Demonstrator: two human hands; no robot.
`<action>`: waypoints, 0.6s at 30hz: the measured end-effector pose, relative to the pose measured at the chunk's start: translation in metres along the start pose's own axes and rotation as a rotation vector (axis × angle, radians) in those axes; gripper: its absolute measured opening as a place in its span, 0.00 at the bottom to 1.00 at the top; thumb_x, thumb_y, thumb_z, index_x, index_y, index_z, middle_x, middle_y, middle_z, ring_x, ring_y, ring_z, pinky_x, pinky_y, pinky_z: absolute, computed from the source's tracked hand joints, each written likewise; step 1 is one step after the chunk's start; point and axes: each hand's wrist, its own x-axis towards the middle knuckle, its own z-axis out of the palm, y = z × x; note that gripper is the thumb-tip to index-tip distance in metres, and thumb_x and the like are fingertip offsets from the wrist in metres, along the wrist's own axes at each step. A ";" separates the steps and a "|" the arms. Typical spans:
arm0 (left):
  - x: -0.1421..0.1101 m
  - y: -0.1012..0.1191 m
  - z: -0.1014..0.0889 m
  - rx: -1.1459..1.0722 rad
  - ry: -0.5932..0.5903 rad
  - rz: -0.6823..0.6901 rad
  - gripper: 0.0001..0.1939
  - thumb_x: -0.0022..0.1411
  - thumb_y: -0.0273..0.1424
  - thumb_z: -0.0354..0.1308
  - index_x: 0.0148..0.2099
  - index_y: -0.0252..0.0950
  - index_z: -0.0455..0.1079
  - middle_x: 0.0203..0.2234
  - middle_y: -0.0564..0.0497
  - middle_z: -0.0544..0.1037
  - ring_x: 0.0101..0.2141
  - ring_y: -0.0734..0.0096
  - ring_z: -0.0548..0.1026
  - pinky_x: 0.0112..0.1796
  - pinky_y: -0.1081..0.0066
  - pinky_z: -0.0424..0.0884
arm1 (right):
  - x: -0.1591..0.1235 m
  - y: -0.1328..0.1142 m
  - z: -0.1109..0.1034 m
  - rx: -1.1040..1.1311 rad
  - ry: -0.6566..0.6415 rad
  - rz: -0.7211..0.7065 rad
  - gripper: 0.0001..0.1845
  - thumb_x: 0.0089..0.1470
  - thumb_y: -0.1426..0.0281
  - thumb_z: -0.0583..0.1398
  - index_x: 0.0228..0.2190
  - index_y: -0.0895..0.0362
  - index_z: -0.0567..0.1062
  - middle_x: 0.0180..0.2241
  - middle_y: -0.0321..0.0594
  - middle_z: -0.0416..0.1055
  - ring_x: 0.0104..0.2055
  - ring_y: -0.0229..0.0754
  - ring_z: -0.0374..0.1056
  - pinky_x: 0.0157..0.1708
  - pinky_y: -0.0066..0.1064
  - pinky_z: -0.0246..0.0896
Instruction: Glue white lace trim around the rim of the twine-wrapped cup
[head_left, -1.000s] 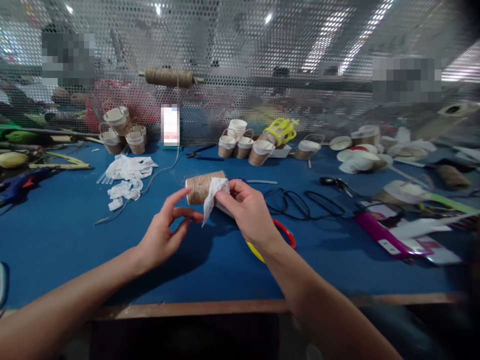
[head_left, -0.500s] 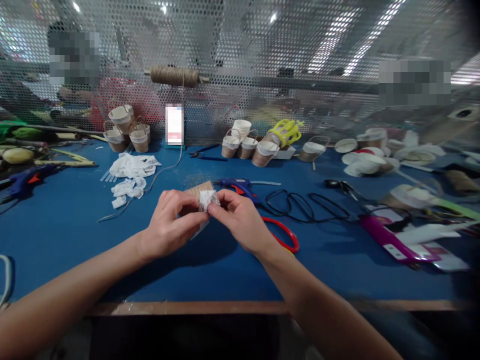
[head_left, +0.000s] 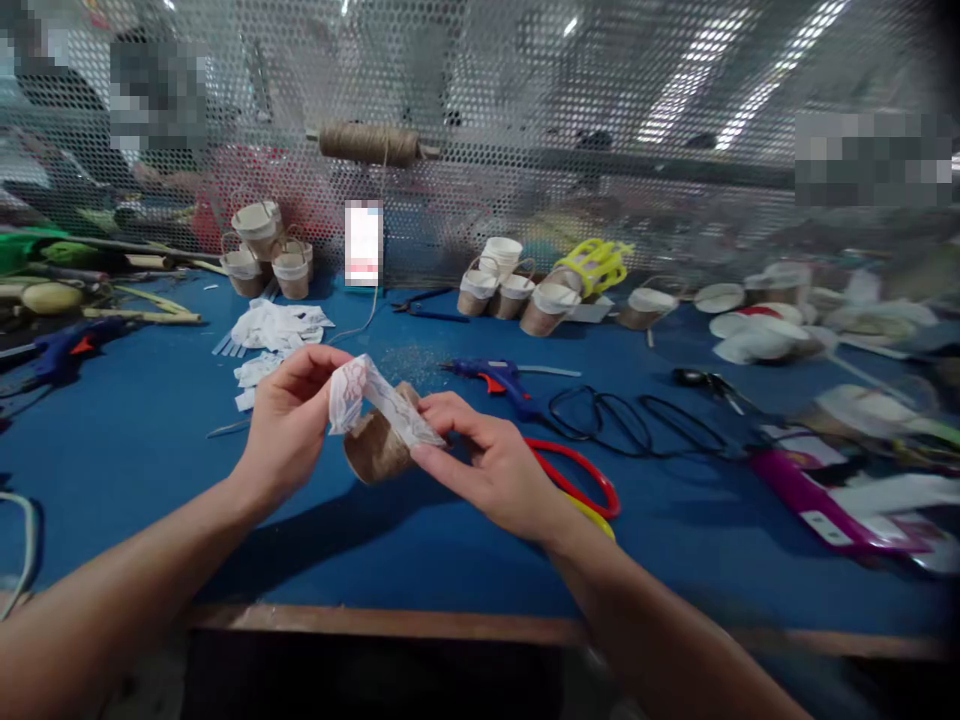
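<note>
While looking across the blue bench point(head_left: 420, 570), can see the right hand point(head_left: 495, 465) and left hand point(head_left: 289, 425) close together. Got a blue glue gun point(head_left: 508, 377) just beyond the right one, too. Also a brown cup point(head_left: 375, 453), tipped sideways, clasped in the right fingers above the bench, plus a white lace strip point(head_left: 396, 406), pinched by the left fingers, pressed to the cup by the right.

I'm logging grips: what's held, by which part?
A white lace strip: left hand near one end, right hand near the other. Any hold on the brown cup is hidden.
</note>
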 end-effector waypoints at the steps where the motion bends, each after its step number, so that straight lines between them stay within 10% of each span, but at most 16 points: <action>1: 0.001 -0.001 0.000 -0.033 0.011 -0.050 0.09 0.45 0.33 0.67 0.27 0.36 0.70 0.19 0.57 0.72 0.21 0.81 0.67 0.24 0.79 0.64 | 0.000 0.000 0.000 0.007 -0.012 -0.010 0.04 0.50 0.71 0.57 0.25 0.56 0.68 0.33 0.41 0.67 0.38 0.41 0.63 0.43 0.38 0.58; 18: 0.000 -0.009 0.002 -0.136 0.013 -0.273 0.11 0.41 0.30 0.68 0.25 0.32 0.69 0.18 0.57 0.72 0.20 0.83 0.66 0.25 0.80 0.62 | -0.002 -0.007 -0.001 0.054 -0.080 -0.060 0.04 0.50 0.74 0.58 0.25 0.55 0.66 0.34 0.40 0.66 0.40 0.40 0.63 0.43 0.39 0.60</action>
